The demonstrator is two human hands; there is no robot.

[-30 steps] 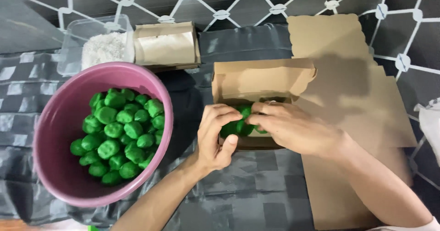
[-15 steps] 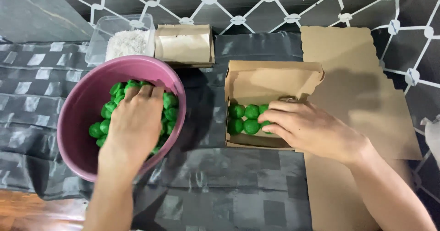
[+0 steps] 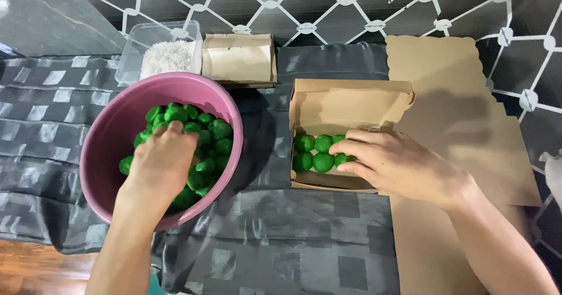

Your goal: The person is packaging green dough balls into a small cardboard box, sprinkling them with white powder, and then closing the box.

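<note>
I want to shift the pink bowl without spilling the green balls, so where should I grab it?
Grip the pink bowl by its rim at the bare near-left edge, coming from the left side with a hand hooked over the lip. The rim is wide and rounded, and that part is free; the left hand fills the middle among the green balls, and the open box crowds the right.

I count one pink bowl with a heap of green balls in it, too many and too piled up for me to number. One open brown box holds at least five more green balls; my right hand hides any others. There is one closed brown box, one clear tub of white flakes, and a stack of flat cardboard sheets I cannot count. My left hand makes two hands.
</note>
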